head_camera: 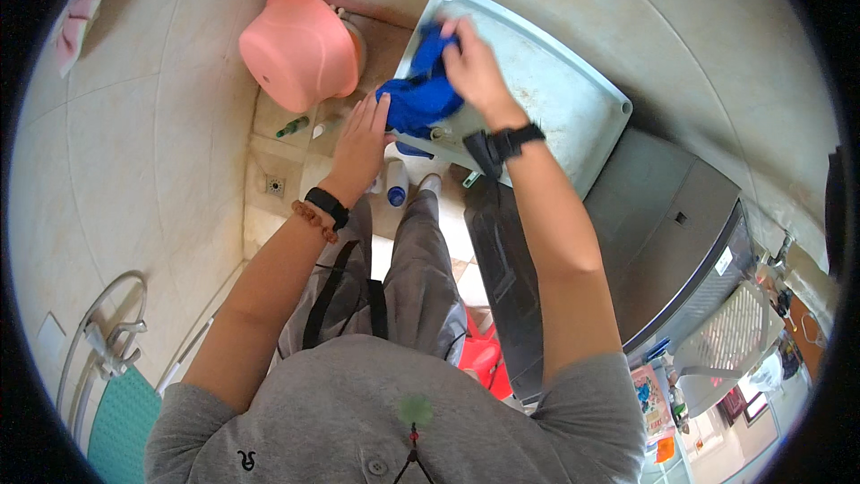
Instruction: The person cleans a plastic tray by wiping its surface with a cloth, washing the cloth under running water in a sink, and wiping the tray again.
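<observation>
A crumpled blue cloth [423, 101] lies over the left corner of a pale plastic shelf panel [537, 81] with round holes at its corners. My right hand [474, 67], slightly blurred, grips the upper part of this cloth over the panel. Fingers extended, my left hand [363, 134] rests against the cloth's left edge, by the panel's rim; whether it grips anything is hidden. Brownish marks show on the panel's surface. Both wrists wear black bands.
A pink plastic basin [295, 47] leans in the corner. On the tiled floor are a green bottle [293, 126], a white bottle with blue cap [397, 185] and a drain [274, 185]. A dark top-loading washing machine [658, 215] stands right. A shower tap [114, 346] is wall-mounted left.
</observation>
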The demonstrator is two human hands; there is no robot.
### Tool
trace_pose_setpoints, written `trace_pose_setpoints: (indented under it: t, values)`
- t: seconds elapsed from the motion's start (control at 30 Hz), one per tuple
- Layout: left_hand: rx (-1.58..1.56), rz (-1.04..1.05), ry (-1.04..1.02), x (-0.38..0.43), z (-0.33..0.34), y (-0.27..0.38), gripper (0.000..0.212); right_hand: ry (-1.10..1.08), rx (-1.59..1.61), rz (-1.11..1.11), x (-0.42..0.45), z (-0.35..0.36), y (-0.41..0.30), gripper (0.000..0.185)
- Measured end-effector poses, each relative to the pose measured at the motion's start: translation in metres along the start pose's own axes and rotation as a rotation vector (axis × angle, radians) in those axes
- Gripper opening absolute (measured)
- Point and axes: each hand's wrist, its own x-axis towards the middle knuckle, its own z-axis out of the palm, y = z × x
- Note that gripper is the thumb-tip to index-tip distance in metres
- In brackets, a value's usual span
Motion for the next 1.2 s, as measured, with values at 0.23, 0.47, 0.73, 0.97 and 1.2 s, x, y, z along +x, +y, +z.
trace_pose_setpoints:
  t: [0.23, 0.47, 0.73, 0.97, 1.2]
  values:
    - [-0.022, 0.014, 0.001, 0.008, 0.002, 0.009, 0.069, 0.231, -0.408, -0.482, 0.044, 0.034, 0.027, 0.038]
    - [0.004, 0.037, 0.030, -0.003, 0.019, -0.013, 0.067, -0.018, -0.176, -0.380, -0.051, 0.071, 0.007, 0.031]
    - [-0.007, 0.045, 0.014, 0.010, 0.012, 0.008, 0.069, 0.512, -0.282, -0.234, 0.011, 0.008, 0.021, 0.038]
    - [0.003, 0.012, -0.001, 0.008, 0.011, -0.002, 0.068, 0.260, -0.759, -0.117, 0.005, 0.038, 0.052, 0.049]
    - [0.322, 0.285, -0.038, 0.016, -0.008, 0.014, 0.048, 0.508, -0.696, 0.254, -0.071, 0.011, 0.070, 0.051]
